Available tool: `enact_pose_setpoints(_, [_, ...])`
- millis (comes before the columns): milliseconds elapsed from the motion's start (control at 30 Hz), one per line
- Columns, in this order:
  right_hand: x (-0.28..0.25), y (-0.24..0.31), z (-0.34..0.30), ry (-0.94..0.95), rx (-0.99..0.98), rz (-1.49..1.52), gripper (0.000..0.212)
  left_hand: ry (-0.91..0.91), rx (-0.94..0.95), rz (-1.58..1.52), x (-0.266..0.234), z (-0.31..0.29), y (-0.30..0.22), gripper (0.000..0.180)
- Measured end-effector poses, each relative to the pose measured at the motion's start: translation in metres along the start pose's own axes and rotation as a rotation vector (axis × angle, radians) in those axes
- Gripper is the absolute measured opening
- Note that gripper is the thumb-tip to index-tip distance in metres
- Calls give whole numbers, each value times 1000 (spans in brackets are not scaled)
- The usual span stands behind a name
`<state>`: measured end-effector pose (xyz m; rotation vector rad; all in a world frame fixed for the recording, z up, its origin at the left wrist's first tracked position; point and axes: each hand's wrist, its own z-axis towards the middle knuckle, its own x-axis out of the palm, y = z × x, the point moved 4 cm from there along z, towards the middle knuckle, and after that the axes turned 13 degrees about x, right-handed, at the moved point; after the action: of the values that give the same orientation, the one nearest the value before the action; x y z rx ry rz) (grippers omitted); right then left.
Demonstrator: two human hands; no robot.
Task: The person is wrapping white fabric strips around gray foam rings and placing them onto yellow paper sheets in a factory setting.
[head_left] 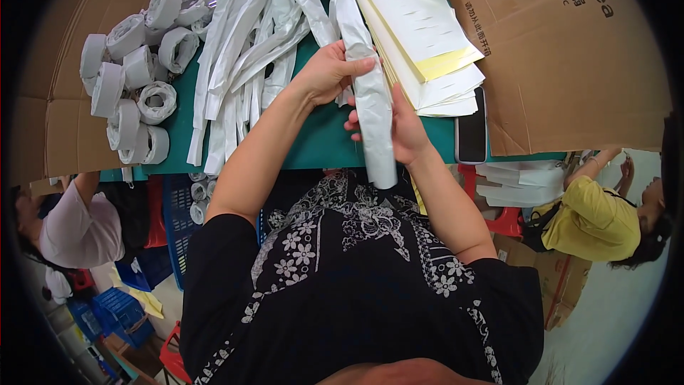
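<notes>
A long, glossy white strip (pixel 374 110) of plastic or coated paper runs from the pile toward me, and its lower end hangs past the table's near edge. My left hand (pixel 330 73) is closed on its upper part, with the thumb on top. Lower down, my right hand (pixel 406 128) is wrapped round the strip from behind; its fingertips show at the left side and the thumb rises along the right. To the left of my hands, a heap of similar flattened white strips (pixel 239 75) lies on the green table (pixel 306 146).
Several white rolled coils (pixel 127 36) are piled at the left beside a cardboard sheet (pixel 68 78). Right of my hands lie white and yellow sheets (pixel 427 36), a phone (pixel 471 128) and a large cardboard piece (pixel 570 64). People sit at both sides; blue crates (pixel 121 314) stand lower left.
</notes>
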<state>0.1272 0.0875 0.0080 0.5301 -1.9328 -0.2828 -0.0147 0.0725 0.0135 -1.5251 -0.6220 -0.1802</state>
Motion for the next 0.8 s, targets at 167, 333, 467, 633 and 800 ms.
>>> enact_pose_setpoints(167, [1,-6,13,407,79,323,54,183,43,-227,11,-5,-11,53])
enact_pose_setpoints(333, [-10,22,21,202,19,262,33,-77,969,1208,15,-56,-68,74])
enact_pose_setpoints(467, [8,2,42,235,212,326,33,549,1244,1760,48,-114,-60,33])
enact_pose_setpoints(633, [19,20,62,182,61,247,33,752,1268,1508,61,-147,-48,22])
enact_pose_setpoints(800, [-7,55,100,-9,80,242,22,689,1319,1417,58,-161,-33,20])
